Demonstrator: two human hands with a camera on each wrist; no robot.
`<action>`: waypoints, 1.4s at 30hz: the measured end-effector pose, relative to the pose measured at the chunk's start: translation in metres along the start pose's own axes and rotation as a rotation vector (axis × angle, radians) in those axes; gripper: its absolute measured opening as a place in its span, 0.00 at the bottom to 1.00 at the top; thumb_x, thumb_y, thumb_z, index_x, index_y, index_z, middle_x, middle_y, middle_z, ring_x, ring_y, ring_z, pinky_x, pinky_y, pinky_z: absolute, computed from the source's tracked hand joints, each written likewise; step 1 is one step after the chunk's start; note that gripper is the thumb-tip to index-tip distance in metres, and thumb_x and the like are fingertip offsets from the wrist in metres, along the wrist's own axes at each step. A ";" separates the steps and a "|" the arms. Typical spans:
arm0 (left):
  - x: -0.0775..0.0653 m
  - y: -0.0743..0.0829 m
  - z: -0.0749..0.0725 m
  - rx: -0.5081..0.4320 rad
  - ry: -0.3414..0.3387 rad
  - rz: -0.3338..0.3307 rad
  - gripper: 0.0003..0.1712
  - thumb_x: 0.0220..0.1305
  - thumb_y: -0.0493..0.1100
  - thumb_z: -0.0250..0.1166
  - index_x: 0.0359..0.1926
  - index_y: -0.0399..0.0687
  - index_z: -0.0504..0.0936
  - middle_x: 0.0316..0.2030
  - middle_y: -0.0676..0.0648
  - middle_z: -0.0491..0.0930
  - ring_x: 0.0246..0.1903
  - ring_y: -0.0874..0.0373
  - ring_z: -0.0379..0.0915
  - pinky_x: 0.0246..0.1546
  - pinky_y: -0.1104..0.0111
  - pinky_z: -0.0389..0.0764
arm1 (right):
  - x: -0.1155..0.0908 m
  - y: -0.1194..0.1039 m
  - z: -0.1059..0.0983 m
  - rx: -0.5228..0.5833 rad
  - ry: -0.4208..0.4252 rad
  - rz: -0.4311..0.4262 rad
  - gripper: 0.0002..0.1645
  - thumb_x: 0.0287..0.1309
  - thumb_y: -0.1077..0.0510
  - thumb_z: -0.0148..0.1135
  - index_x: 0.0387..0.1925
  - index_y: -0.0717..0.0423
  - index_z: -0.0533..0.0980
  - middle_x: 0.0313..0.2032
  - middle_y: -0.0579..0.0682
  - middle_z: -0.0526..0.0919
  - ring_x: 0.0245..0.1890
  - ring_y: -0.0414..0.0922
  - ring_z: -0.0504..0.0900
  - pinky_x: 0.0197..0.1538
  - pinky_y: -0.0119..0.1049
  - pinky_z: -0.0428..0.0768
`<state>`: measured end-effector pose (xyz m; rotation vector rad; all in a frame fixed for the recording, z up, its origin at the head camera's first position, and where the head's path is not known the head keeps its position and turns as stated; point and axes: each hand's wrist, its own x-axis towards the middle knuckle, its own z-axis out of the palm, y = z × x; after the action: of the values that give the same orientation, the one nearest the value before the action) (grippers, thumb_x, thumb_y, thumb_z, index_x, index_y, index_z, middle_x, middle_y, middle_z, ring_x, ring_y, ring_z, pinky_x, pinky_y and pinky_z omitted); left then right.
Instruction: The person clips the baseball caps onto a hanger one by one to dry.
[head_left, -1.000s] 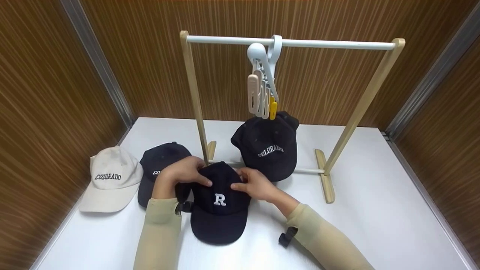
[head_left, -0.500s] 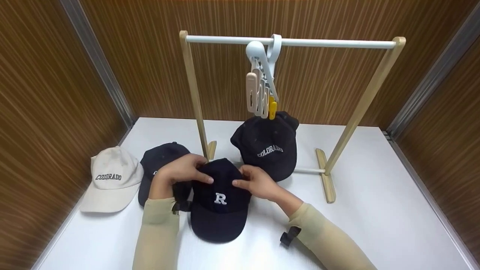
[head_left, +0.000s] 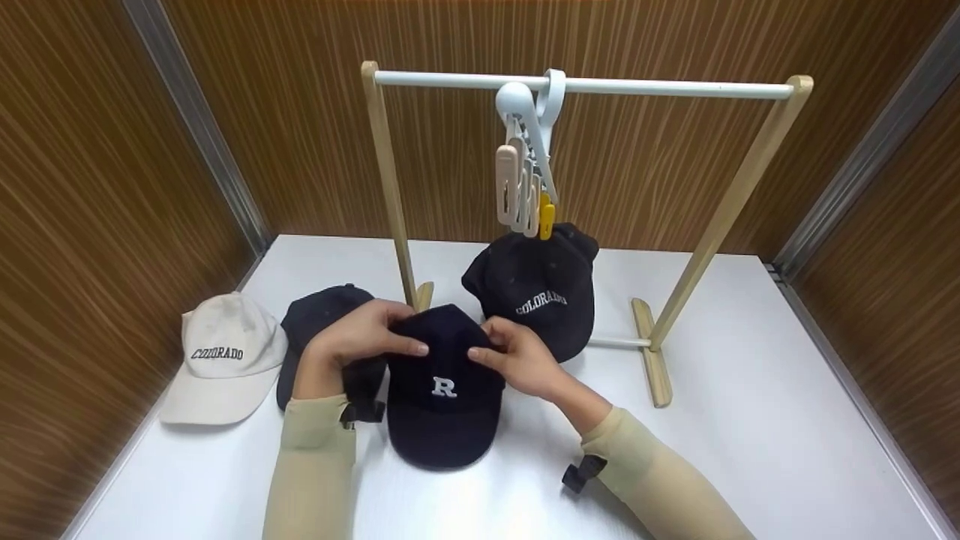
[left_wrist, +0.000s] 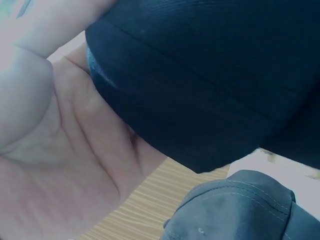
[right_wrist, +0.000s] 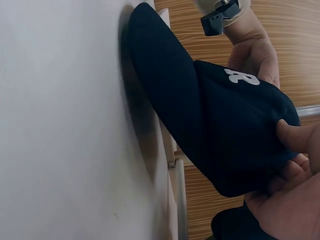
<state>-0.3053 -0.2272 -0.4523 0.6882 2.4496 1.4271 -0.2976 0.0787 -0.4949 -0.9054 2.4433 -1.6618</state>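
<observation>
A navy baseball cap (head_left: 444, 420) with a white letter R is held between both hands, brim toward me. My left hand (head_left: 364, 334) grips its left side, thumb on the front of the crown and fingers behind. On the other side my right hand (head_left: 525, 360) pinches the crown the same way. In the right wrist view the cap (right_wrist: 235, 120) is tilted, its brim close above the white table. The left wrist view shows the cap's dark fabric (left_wrist: 200, 85) between thumb and fingers. Behind the right hand hangs a black COLORADO cap (head_left: 540, 300) under a yellow clothespin (head_left: 547, 217).
A wooden rack (head_left: 731, 202) with a white top bar (head_left: 675, 88) stands at the back. From it hangs a white hanger (head_left: 551, 105) with several pale clothespins (head_left: 508, 184). A cream COLORADO cap (head_left: 221, 360) and another dark cap (head_left: 322, 307) lie on the table (head_left: 750, 450) at left.
Both hands have drawn the navy cap slightly up and away from me. Its brim now sits farther back over the table. The other caps and the rack have stayed in place.
</observation>
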 end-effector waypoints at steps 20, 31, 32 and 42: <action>-0.003 0.020 0.005 -0.077 0.060 0.074 0.13 0.65 0.44 0.83 0.42 0.43 0.89 0.34 0.51 0.84 0.38 0.54 0.78 0.45 0.68 0.80 | -0.004 -0.020 -0.014 -0.005 0.081 -0.051 0.08 0.74 0.57 0.74 0.43 0.56 0.84 0.25 0.41 0.76 0.27 0.41 0.74 0.35 0.33 0.72; -0.002 0.030 0.008 -0.078 0.102 0.089 0.13 0.65 0.45 0.83 0.42 0.44 0.90 0.34 0.51 0.84 0.38 0.53 0.78 0.44 0.66 0.80 | -0.004 -0.025 -0.020 -0.036 0.137 -0.093 0.07 0.73 0.58 0.75 0.43 0.56 0.84 0.24 0.40 0.76 0.29 0.41 0.76 0.38 0.33 0.73; -0.002 0.031 0.008 -0.070 0.113 0.092 0.13 0.65 0.45 0.84 0.41 0.44 0.90 0.33 0.51 0.84 0.38 0.53 0.78 0.43 0.66 0.79 | -0.004 -0.025 -0.020 -0.037 0.141 -0.097 0.07 0.72 0.58 0.76 0.42 0.56 0.84 0.24 0.40 0.76 0.29 0.41 0.76 0.39 0.34 0.73; 0.001 0.039 0.015 -0.091 0.183 0.142 0.14 0.65 0.44 0.84 0.47 0.44 0.92 0.43 0.50 0.88 0.46 0.54 0.81 0.51 0.67 0.80 | -0.006 -0.029 -0.027 -0.040 0.180 -0.131 0.08 0.72 0.59 0.76 0.44 0.58 0.85 0.25 0.40 0.77 0.30 0.41 0.76 0.39 0.33 0.73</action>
<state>-0.2893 -0.1992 -0.4261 0.7550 2.4938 1.7145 -0.2893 0.0970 -0.4597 -0.9808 2.5925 -1.8180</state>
